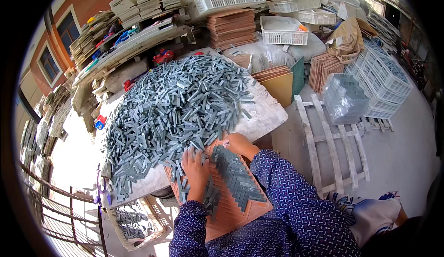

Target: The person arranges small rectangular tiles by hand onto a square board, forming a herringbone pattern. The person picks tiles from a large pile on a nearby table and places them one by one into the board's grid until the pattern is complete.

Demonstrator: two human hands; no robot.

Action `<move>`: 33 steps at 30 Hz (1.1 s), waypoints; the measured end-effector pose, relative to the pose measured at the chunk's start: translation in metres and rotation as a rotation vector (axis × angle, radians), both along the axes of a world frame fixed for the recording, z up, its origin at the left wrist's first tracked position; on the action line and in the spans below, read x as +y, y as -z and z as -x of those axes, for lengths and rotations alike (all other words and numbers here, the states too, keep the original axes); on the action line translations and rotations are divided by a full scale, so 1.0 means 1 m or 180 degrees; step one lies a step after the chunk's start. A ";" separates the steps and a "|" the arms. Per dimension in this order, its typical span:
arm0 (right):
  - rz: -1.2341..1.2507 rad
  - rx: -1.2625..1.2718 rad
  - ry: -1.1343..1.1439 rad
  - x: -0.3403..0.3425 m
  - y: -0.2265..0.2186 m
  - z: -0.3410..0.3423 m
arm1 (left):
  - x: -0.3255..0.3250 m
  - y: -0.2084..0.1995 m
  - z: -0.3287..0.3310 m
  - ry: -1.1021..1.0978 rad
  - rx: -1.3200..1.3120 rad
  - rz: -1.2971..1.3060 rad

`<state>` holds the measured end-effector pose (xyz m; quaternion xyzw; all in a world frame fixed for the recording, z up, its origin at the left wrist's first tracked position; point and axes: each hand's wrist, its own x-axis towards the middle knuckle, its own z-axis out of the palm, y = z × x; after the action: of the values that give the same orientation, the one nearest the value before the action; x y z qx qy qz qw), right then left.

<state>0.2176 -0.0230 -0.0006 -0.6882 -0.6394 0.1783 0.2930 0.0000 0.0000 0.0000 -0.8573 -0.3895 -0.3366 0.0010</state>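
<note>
An orange-brown board with slanted grooves (223,206) lies in front of me, its far end against the table edge. Grey stone strips (237,178) fill its right side in a herringbone pattern, and a shorter group of strips (212,196) lies left of the bare grooves. My left hand (196,170) rests with fingers stretched over loose strips at the board's far left. At the far right corner my right hand (240,144) is closed in a pinch; what it holds is hidden. A large heap of loose grey strips (180,100) covers the table just beyond both hands.
The pale tabletop (266,102) shows right of the heap. Below the table's left side stands a crate (155,220) with strips. At right are a slatted wooden pallet (330,141), a plastic-wrapped stack (344,99) and white crates (384,79). A metal railing (69,217) curves at lower left.
</note>
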 end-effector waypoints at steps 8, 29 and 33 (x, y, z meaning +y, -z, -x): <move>-0.0591 0.2249 0.0414 -0.069 0.044 -0.019 | -0.006 0.003 -0.025 0.0555 0.0804 0.0107; -0.1497 0.2049 0.0664 -0.087 0.045 -0.001 | 0.013 0.002 -0.023 0.1098 0.0920 0.0190; -0.1693 0.1968 0.0990 -0.092 0.048 -0.004 | 0.017 0.003 -0.030 0.1011 0.1046 0.0320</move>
<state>0.2211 -0.1146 -0.0490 -0.5912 -0.4339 0.1589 0.6611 0.0301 0.0167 -0.0031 -0.9501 -0.2606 -0.1686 -0.0313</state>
